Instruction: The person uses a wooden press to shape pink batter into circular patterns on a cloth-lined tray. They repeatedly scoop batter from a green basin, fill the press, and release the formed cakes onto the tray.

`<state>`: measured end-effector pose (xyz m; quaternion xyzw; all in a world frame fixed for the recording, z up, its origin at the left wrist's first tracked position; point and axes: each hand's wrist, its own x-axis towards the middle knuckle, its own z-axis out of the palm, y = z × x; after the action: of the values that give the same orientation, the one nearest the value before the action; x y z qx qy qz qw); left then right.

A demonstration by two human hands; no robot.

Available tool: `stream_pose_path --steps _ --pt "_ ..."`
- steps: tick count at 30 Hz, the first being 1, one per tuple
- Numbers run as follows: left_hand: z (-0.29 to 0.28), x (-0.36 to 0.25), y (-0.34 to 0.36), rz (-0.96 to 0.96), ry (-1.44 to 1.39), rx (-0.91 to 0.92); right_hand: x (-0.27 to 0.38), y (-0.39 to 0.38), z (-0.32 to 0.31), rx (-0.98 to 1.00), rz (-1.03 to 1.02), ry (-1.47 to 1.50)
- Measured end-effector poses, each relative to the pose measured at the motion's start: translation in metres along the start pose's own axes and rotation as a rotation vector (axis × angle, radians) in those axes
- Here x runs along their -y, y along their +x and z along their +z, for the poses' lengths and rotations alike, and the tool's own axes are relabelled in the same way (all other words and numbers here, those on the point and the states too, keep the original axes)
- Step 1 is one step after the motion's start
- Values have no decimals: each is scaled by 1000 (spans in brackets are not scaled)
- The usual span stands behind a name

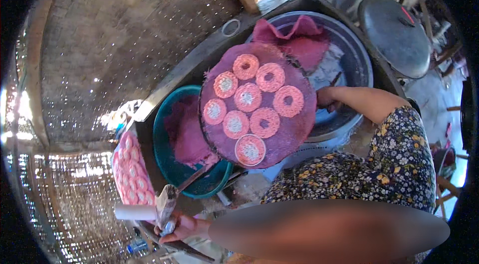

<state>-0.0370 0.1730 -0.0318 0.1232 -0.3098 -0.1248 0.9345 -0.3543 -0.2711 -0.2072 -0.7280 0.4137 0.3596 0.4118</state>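
My right hand (327,98) grips the right rim of a round frame covered in purple cloth (289,137). It is held tilted over a big metal basin (357,72). Several pink ring-shaped pieces (248,97) lie on the cloth. My left hand (182,226), low in the view, is closed on a metal spatula-like tool (167,204). The tool's thin handle reaches up to a teal bowl (162,129) of pink batter. A white cylinder (134,211) lies beside that hand.
A crumpled pink cloth (299,39) lies in the basin. A dark domed lid (394,34) sits at the far right. A tray of pink pieces (130,172) stands left of the teal bowl. A metal ring (231,27) rests on the dark counter. Woven bamboo walls surround the area.
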Motion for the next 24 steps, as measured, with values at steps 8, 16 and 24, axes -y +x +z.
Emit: stream_pose_path --steps 8,16,24 --pt "-40 -35 -8 146 81 0 -52 -74 -55 -128 -51 194" --pt "-50 -25 1 47 114 63 -69 -134 -78 -827 -170 -759" --pt "-41 -17 3 71 185 37 -76 -62 -113 -1026 -169 -1098"
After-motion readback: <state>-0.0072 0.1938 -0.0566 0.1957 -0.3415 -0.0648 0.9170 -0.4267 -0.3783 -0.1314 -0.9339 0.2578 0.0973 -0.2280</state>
